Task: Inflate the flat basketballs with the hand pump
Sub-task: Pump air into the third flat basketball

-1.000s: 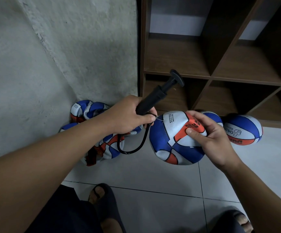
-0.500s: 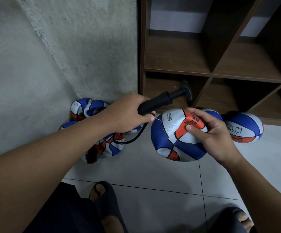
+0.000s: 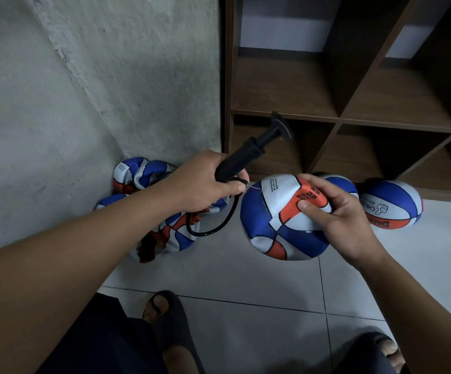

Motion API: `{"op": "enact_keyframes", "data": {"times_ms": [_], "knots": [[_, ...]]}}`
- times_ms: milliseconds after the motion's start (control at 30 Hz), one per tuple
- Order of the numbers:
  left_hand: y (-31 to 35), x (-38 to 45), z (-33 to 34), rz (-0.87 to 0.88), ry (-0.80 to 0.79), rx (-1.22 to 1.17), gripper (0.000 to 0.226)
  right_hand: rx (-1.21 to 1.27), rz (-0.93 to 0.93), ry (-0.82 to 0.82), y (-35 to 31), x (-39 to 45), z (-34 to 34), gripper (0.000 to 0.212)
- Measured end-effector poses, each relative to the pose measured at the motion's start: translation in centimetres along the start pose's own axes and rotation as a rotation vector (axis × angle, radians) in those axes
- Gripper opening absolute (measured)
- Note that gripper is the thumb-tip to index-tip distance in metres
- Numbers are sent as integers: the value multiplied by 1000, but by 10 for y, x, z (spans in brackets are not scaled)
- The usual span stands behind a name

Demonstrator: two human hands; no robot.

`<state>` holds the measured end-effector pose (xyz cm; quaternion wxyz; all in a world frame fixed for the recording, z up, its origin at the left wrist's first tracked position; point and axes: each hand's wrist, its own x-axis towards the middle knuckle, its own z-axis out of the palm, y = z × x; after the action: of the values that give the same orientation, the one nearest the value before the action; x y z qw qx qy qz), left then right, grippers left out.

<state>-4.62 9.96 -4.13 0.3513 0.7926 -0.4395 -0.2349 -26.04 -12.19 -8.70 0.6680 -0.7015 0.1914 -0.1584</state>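
Since the last frame my left hand (image 3: 202,182), gripping the pump (image 3: 248,155), tipped its handle back up; right hand (image 3: 337,220) still clutches the basketball (image 3: 278,220) mid-frame.

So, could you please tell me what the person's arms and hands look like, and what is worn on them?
Both forearms are bare as far as the frame shows: no sleeves, gloves, watch or rings visible on the left hand or right hand. Lower down, dark clothing and dark open-toed sandals show.

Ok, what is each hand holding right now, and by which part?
The left hand grips the hand pump by the lower end of its barrel, near the hose. The right hand holds the basketball by its upper right side, thumb on the orange panel.
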Motion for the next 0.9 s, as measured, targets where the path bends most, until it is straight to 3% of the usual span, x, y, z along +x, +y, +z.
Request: {"op": "enact_keyframes", "data": {"times_ms": [267, 667, 900], "knots": [[3, 0, 3, -9, -2, -27, 5, 6, 10, -4, 0, -1, 1, 49], [16, 2, 6, -11, -13, 260, 16, -101, -36, -27, -5, 4, -1, 51], [28, -3, 20, 16, -33, 236, 17, -31, -48, -23, -12, -2, 15, 40]]}}
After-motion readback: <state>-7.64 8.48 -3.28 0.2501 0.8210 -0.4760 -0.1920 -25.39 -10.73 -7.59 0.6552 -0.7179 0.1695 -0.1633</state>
